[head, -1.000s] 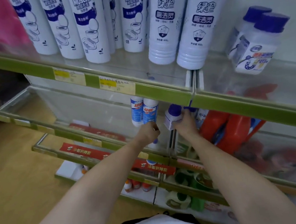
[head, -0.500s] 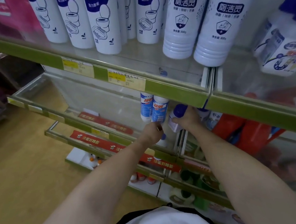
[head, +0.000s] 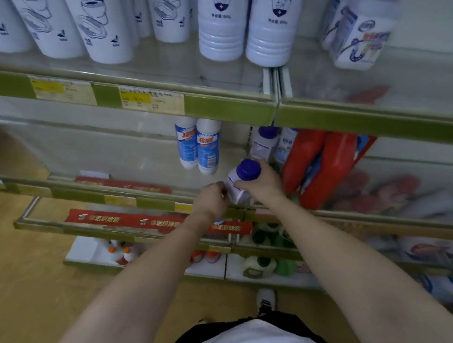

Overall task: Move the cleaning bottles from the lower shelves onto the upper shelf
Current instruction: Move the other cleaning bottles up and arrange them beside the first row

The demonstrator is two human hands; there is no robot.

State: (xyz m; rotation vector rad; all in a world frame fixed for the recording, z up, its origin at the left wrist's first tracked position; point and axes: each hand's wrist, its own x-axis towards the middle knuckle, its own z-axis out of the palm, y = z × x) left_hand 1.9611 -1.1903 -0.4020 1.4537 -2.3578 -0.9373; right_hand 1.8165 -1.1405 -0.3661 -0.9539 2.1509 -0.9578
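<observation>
Tan wooden floor [head: 15, 277], green-edged glass shelving [head: 230, 112]

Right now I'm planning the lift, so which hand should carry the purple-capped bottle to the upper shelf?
Right. The right hand already grips the purple-capped bottle; the left hand only touches its side.

White purple-capped bottle [head: 241, 179] tilted, off lower shelf [head: 150, 200]; two blue-label bottles [head: 200, 146] upright behind.

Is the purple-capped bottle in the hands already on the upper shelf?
No, the right hand holds the bottle below the upper shelf, at the lower shelf.
</observation>
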